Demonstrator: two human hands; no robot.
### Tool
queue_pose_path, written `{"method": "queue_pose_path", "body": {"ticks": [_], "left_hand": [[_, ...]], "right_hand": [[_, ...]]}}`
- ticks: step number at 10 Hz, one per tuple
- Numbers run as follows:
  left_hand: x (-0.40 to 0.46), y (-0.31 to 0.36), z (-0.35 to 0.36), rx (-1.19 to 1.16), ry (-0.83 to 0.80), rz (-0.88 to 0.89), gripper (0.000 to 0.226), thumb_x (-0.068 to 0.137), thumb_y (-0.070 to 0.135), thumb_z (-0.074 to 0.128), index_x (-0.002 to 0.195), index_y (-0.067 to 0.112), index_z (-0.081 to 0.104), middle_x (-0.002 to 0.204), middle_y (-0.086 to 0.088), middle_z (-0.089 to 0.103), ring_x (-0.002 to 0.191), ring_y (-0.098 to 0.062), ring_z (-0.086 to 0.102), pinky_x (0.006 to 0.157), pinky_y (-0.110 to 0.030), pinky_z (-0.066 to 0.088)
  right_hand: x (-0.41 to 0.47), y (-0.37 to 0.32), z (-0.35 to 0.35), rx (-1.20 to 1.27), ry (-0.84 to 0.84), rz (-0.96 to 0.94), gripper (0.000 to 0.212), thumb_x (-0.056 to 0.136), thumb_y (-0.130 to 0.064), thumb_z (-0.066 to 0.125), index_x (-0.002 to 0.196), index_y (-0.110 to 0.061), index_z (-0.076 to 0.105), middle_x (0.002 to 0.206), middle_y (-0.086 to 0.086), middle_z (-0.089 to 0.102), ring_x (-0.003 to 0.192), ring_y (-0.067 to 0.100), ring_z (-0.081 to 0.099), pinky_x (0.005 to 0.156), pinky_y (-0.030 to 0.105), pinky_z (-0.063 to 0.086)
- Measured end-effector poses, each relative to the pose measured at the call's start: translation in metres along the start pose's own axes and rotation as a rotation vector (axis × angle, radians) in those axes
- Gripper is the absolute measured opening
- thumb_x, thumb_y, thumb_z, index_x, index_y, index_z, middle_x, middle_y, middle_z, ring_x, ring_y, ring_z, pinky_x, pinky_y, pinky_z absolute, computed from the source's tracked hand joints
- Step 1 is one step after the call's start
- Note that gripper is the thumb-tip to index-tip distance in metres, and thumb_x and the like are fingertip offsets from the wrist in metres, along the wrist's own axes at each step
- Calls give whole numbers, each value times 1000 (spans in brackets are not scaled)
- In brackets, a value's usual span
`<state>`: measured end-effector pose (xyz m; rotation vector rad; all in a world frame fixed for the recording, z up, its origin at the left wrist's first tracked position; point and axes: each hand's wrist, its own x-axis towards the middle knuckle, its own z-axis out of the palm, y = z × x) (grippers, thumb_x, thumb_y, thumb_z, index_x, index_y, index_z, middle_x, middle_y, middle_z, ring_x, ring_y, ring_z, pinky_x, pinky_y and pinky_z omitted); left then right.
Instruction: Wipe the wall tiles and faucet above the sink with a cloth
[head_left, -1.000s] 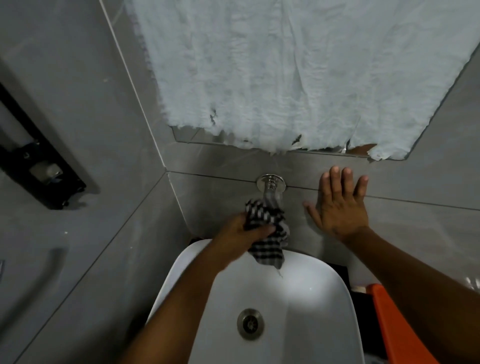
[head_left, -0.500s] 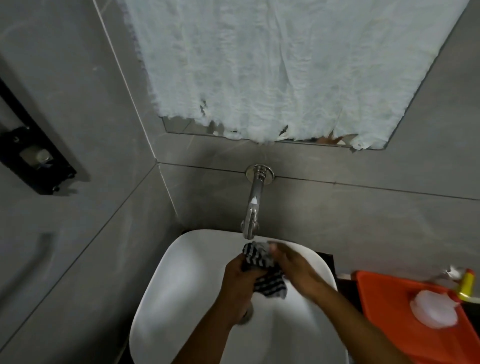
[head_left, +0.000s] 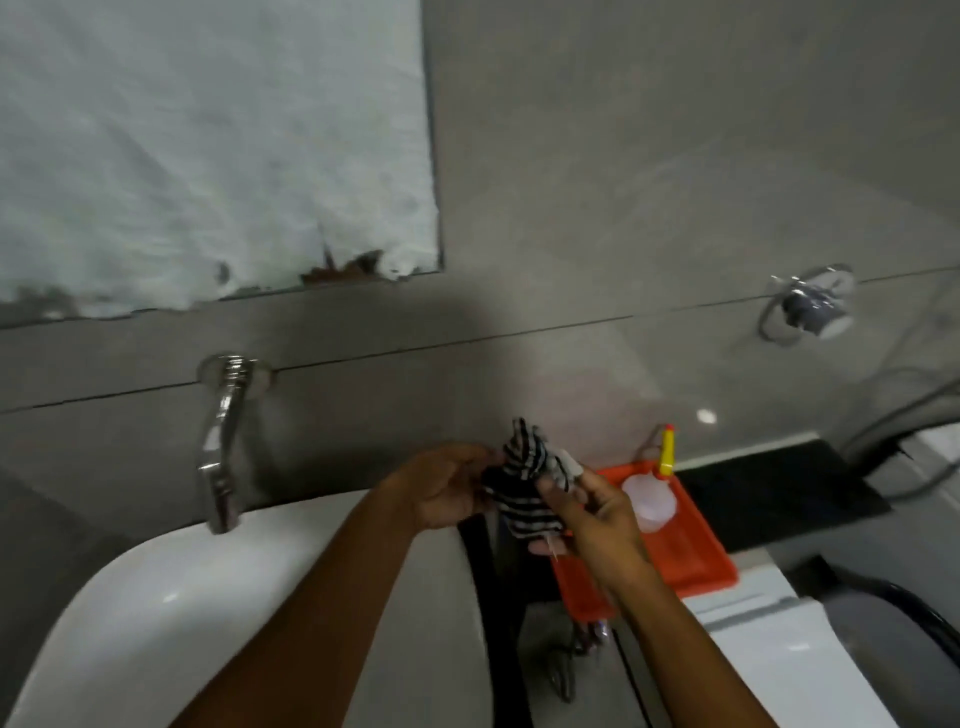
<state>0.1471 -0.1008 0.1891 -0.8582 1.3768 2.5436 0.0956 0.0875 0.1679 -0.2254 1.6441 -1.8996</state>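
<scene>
Both forearms reach up from the near edge and converge just right of the white ceramic sink (head_left: 171, 597); the left hand (head_left: 441, 488) is cupped with its fingers curled round the left side of the black-and-white striped cloth (head_left: 524, 483), and the right hand (head_left: 592, 506) pinches the right side of the same cloth, thumb and fingers closed on the fabric with the palm turned toward the left; the cloth is bunched between the two hands, one corner poking upward and a loose end hanging below, held in the air in front of the grey wall tiles (head_left: 649, 156) and touching neither wall nor sink; the chrome wall-mounted faucet (head_left: 221, 441) juts from the tile joint to the left and curves down over the far rim of the sink, well apart from the cloth; above it, far left, a mirror covered in pale crumpled sheeting (head_left: 208, 145) fills the upper corner; just beyond the right hand an orange plastic tray (head_left: 696, 551) rests on the bench, carrying a white translucent round lid or dish (head_left: 649, 501) and a small yellow bottle with a red tip (head_left: 666, 449) at its far edge; a chrome ring fitting (head_left: 808, 306) is fixed to the tiles at far right; the view is somewhat blurred.
</scene>
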Motion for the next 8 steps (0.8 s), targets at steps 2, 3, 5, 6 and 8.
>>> {"method": "queue_pose_path", "body": {"ticks": [2, 3, 5, 6, 8], "left_hand": [[125, -45, 59, 683, 184, 98, 26, 81, -13, 52, 100, -1, 63, 98, -31, 63, 89, -27, 60, 74, -37, 47], [175, -84, 70, 1106, 254, 135, 33, 82, 8, 61, 115, 2, 64, 121, -24, 66, 110, -31, 63, 91, -39, 52], [243, -149, 73, 1450, 271, 94, 37, 92, 30, 57, 121, 8, 64, 135, -17, 61, 124, -34, 56, 108, -44, 43], [258, -170, 71, 1526, 272, 40, 44, 98, 22, 49, 138, 2, 50, 151, -18, 47, 138, -35, 44, 117, -46, 33], [249, -171, 60, 1635, 264, 85, 49, 96, 18, 50, 141, 2, 44, 152, -21, 43, 140, -37, 41, 119, -47, 31]], "right_hand": [[35, 56, -79, 7, 236, 377, 26, 92, -12, 70, 115, 0, 68, 103, 17, 78, 76, 28, 76, 57, 40, 64], [66, 93, -102, -34, 324, 505, 25, 94, -11, 67, 117, -1, 62, 115, 23, 71, 98, 39, 72, 81, 56, 62], [114, 159, -142, -398, 289, 579, 36, 98, -20, 59, 127, 2, 62, 123, 21, 68, 110, 37, 68, 91, 37, 57], [121, 177, -151, -493, 227, 610, 36, 101, -22, 55, 127, 2, 60, 116, 24, 71, 99, 35, 72, 83, 39, 62], [118, 170, -145, -677, 259, 526, 33, 99, -23, 57, 124, -1, 59, 123, 19, 68, 101, 27, 68, 78, 26, 52]]}}
